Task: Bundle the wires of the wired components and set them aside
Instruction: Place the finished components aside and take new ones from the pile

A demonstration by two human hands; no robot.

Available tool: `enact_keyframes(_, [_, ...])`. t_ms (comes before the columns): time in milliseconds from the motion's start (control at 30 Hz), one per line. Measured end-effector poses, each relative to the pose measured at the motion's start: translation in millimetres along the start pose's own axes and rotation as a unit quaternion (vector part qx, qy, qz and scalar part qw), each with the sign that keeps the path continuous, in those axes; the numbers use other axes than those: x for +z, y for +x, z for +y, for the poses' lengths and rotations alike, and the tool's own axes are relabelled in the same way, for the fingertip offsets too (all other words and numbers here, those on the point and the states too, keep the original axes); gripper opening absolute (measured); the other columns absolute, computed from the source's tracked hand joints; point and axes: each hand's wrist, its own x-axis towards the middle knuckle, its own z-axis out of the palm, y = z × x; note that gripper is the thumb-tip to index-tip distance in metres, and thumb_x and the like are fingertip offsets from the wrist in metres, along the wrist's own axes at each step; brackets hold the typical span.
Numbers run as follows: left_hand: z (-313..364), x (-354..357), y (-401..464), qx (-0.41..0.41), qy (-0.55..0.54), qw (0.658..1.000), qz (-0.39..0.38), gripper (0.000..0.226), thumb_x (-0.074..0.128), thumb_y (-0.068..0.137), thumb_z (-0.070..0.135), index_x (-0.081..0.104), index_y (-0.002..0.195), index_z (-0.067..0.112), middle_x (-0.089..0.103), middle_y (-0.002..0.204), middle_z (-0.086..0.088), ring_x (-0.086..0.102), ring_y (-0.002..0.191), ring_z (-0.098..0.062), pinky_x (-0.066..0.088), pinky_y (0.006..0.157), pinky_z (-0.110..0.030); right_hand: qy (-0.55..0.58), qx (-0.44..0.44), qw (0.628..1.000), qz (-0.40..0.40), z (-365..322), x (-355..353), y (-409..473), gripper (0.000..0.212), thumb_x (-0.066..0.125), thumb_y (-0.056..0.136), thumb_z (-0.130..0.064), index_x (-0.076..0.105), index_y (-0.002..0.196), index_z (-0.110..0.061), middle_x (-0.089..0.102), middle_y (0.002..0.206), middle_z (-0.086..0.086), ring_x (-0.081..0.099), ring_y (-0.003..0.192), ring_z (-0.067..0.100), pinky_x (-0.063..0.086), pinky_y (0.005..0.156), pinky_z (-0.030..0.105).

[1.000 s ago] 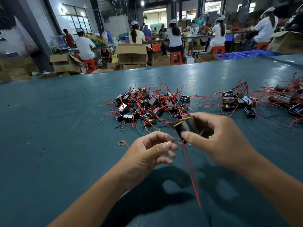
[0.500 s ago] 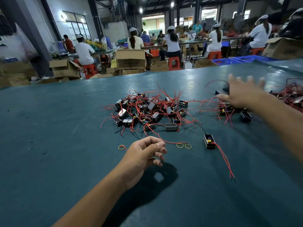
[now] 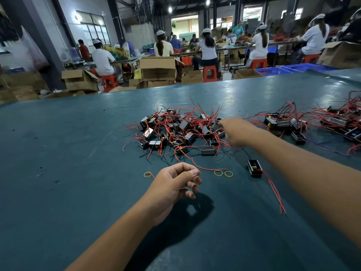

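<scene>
Most left: loose pile (image 3: 181, 130) seen unbundled on tabletop (image 3: 58, 153); right hand (image 3: 237, 132) reached into it, grasp unclear; left hand (image 3: 173, 184) loosely curled, empty.

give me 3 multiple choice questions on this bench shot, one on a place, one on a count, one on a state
1. Where does the lone component with the yellow part lie?
A. inside the central pile
B. apart from the pile, nearer the person, under the right forearm
C. in the left hand

2. How many yellow rubber bands lie on the table?
A. one
B. three
C. six

3. What is the left hand doing?
A. gripping a component
B. pressing flat on the table
C. hanging loosely curled, holding nothing visible

Answers:
1. B: it sits alone on bare table, its red wires trailing toward the person.
2. B: one lies left of the left hand, two side by side to its right.
3. C: its fingers curl loosely with nothing seen in them, while the right hand reaches to the central pile.
</scene>
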Motion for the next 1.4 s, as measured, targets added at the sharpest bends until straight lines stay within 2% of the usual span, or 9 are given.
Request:
enact_keyframes(100, [-1.4,-1.5,1.1,-0.001,0.003,1.0,0.002,0.007,0.071,0.085,0.023,0.073,0.086,0.016,0.066,0.082,-0.006,0.06,0.069,-0.015,0.052,0.06,-0.025,-0.046,0.008,0.996,-0.079,4.3,13.4,12.7,0.069,0.065,0.086,-0.006,0.035,0.148,-0.016,0.049,0.143,0.014,0.053,0.124,0.033,0.05,0.094,0.038])
enact_keyframes(367, [-3.7,0.6,0.7,-0.006,0.016,1.0,-0.004,0.007,0.071,0.085,0.026,0.073,0.084,0.019,0.067,0.082,-0.007,0.06,0.069,-0.014,0.05,0.059,-0.024,-0.097,-0.04,0.993,0.053,20.1,28.9,20.1,0.036,0.057,0.094,-0.043,0.057,0.118,-0.016,0.056,0.118,0.01,0.052,0.111,0.029,0.042,0.091,0.039])
enact_keyframes(533, [-2.8,0.9,0.3,-0.001,0.028,1.0,0.005,0.008,0.069,0.09,0.021,0.072,0.084,0.017,0.067,0.081,-0.007,0.06,0.068,-0.015,0.05,0.058,-0.024,0.108,0.001,0.99,0.092,18.6,6.6,10.2,0.035,0.057,0.094,-0.047,0.047,0.103,-0.015,0.062,0.093,0.009,0.055,0.079,0.025,0.043,0.067,0.035])
enact_keyframes(700, [-0.9,-4.0,2.4,0.008,0.032,0.999,0.014,0.013,0.064,0.095,0.014,0.071,0.083,0.015,0.066,0.081,-0.008,0.059,0.068,-0.016,0.049,0.057,-0.024,0.312,0.008,0.929,0.199,3.6,-19.4,-11.0,0.036,0.068,0.085,-0.054,0.055,0.085,-0.021,0.063,0.074,-0.004,0.059,0.067,0.013,0.041,0.058,0.028])
enact_keyframes(833, [1.4,-2.1,4.8,0.026,-0.007,0.998,0.056,0.01,0.066,0.09,0.021,0.069,0.09,0.012,0.065,0.079,-0.006,0.056,0.064,-0.015,0.049,0.055,-0.022,0.376,-0.098,0.919,0.073,-18.7,-39.3,-53.2,0.033,0.071,0.08,-0.055,0.061,0.085,-0.024,0.072,0.067,-0.004,0.067,0.057,0.007,0.054,0.06,0.032])
enact_keyframes(967, [5.9,-2.5,7.7,0.057,-0.096,0.993,0.05,0.036,0.063,0.084,0.033,0.064,0.112,0.011,0.068,0.09,-0.009,0.064,0.067,-0.017,0.055,0.058,-0.024,0.348,-0.18,0.92,0.011,-48.3,-31.9,-86.3,0.026,0.075,0.081,-0.046,0.062,0.086,-0.024,0.067,0.066,-0.008,0.059,0.056,0.002,0.047,0.057,0.02])
enact_keyframes(1100, [4.0,-5.7,7.7,0.107,-0.084,0.99,0.033,0.023,0.068,0.086,0.02,0.072,0.109,0.02,0.07,0.093,-0.007,0.067,0.073,-0.017,0.057,0.063,-0.026,0.426,-0.183,0.886,-0.016,-61.3,-31.5,-98.3,0.024,0.075,0.083,-0.036,0.059,0.089,-0.019,0.071,0.066,-0.001,0.068,0.055,0.013,0.052,0.055,0.024])
enact_keyframes(1267, [5.2,-8.9,7.4,0.14,-0.048,0.988,0.045,0.025,0.078,0.074,0.026,0.077,0.099,0.025,0.071,0.088,-0.004,0.066,0.073,-0.014,0.056,0.064,-0.023,0.473,-0.169,0.864,-0.023,-72.3,-29.4,-105.5,0.032,0.075,0.079,-0.043,0.06,0.087,-0.016,0.071,0.065,0.005,0.07,0.052,0.02,0.053,0.049,0.025])
enact_keyframes(1400, [4.6,-11.1,7.9,0.146,-0.041,0.987,0.052,0.023,0.077,0.075,0.029,0.076,0.097,0.026,0.071,0.09,-0.004,0.065,0.075,-0.013,0.055,0.064,-0.024,0.495,-0.164,0.851,-0.057,-74.5,-28.5,-106.1,0.025,0.078,0.083,-0.023,0.058,0.096,-0.014,0.071,0.066,0.004,0.071,0.055,0.02,0.055,0.053,0.027])
